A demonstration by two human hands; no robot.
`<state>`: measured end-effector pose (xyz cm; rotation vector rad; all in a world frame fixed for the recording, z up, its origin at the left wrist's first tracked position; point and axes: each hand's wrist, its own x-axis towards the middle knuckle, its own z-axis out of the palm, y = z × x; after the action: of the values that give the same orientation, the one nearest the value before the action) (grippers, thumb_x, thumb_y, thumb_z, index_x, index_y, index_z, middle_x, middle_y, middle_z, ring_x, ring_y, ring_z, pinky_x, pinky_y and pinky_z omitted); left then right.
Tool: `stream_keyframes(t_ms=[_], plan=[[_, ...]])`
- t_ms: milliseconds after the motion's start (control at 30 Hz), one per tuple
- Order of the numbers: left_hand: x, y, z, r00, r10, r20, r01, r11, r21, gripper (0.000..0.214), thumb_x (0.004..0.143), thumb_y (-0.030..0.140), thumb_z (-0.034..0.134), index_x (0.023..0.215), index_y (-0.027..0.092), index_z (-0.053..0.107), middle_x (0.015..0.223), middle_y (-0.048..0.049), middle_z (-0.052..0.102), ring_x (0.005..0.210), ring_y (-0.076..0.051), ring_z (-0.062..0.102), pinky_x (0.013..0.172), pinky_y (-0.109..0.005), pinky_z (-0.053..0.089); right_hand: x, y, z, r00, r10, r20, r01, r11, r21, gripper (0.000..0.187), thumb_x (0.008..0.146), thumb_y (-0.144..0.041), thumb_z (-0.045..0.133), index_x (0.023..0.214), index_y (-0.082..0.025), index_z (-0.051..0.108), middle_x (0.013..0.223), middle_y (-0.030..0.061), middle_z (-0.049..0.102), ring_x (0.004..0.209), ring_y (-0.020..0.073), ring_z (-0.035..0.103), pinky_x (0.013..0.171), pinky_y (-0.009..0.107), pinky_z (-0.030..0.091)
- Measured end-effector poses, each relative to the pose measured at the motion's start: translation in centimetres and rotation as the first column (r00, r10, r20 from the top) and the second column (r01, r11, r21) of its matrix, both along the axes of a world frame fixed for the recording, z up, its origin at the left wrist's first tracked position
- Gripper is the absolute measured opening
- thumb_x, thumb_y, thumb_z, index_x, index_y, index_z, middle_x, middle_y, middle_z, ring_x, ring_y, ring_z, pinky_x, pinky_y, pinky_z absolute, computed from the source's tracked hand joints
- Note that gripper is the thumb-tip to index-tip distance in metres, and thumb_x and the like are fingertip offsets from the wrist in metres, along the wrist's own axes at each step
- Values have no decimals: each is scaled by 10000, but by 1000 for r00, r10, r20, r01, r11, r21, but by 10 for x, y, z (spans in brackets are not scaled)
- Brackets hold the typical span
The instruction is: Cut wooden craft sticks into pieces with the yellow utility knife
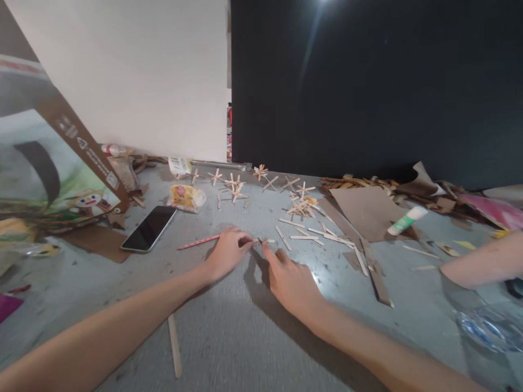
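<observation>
My left hand (229, 251) is closed in a pinch on a short wooden craft stick (268, 241) lying low over the table. From the other side, the index finger of my right hand (292, 280) reaches the stick, its other fingers curled in. Whether those fingers hold anything is hidden. A small dark bit shows between the two hands. Just left of my left hand lies a red patterned pencil (198, 242). Loose craft sticks (306, 237) are scattered right of my hands, and a single stick (174, 347) lies near my left forearm.
Star-shaped stick pieces (236, 188) stand along the back. At left are a phone (150, 228), a wrapped snack (186, 197) and a large printed box (61, 163). Cardboard (363, 209), a glue stick (407, 220) and another person's arm (486, 261) are at right.
</observation>
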<state>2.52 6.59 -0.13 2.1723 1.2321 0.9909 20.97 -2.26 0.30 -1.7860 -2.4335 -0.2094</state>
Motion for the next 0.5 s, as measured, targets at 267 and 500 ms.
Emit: stream_keyframes(t_ms=[267, 500], plan=[[0, -4, 5, 996, 16, -84, -26, 993, -116, 166, 885, 259, 629, 958, 184, 758, 630, 12, 649, 602, -163, 598, 646, -275, 459, 27, 36, -15, 961, 211, -181, -142, 932, 333, 386, 1046, -150, 431, 1420, -201, 506, 1067, 121, 744, 891, 260, 718, 728, 347, 542], [-4, 3, 5, 993, -76, -94, 68, 994, -85, 343, 797, 82, 599, 1093, 202, 724, 850, -23, 712, 795, -190, 678, 759, -299, 531, 31, 41, -19, 914, 267, -305, -135, 911, 391, 287, 1087, -257, 410, 1284, -183, 605, 1063, 131, 766, 923, 286, 722, 808, 409, 553]])
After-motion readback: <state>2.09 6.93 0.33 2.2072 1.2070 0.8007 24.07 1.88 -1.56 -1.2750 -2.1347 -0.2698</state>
